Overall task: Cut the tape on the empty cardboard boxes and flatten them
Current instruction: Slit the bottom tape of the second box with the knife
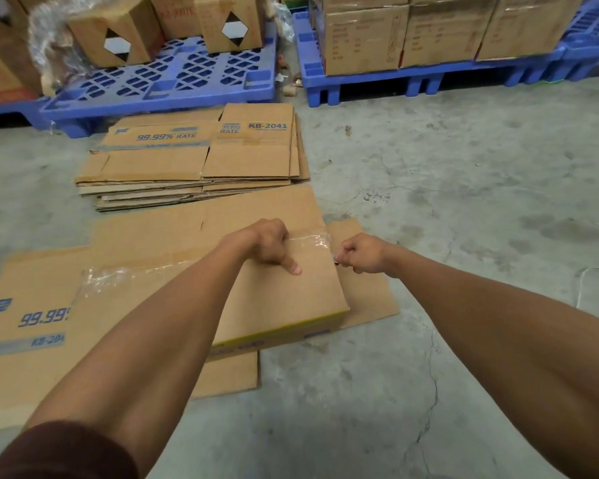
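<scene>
Cardboard box [284, 299], light, stiff and hollow, sits on flattened sheets [32, 340] on the near floor, its clear tape [308, 238] running along the top seam. It is steadied by the left hand [270, 242], fingers curled, thumb pressing the top panel. A small cutter [335, 261], barely visible, is gripped in the right hand [360, 252] at the tape's right end. Flattened boxes [201, 160] are stacked farther off.

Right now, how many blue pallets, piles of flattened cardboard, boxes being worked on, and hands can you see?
Blue pallets: 2, left pallet and right pallet; a further blue edge at far right is unclear.
Pile of flattened boxes: 1
Taped box being worked on: 1
Hands: 2, left hand and right hand.
Total: 6
</scene>
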